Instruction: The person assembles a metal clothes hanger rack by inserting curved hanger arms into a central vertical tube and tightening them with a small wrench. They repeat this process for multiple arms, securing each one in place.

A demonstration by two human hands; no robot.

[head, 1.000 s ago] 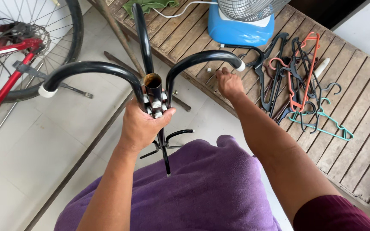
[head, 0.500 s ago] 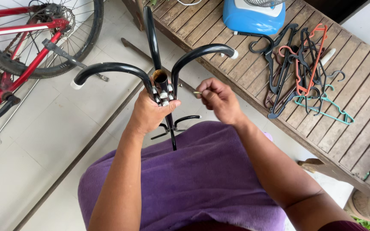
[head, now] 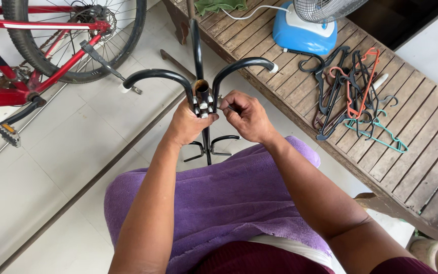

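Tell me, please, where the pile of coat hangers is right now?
In the head view, the hangers lie upper right on the wooden deck, just right of the blue fan base and beyond the right hand.

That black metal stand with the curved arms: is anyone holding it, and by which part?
Yes. The left hand grips the black metal stand at the top of its pole, where the curved arms join; the right hand's fingers pinch something small there.
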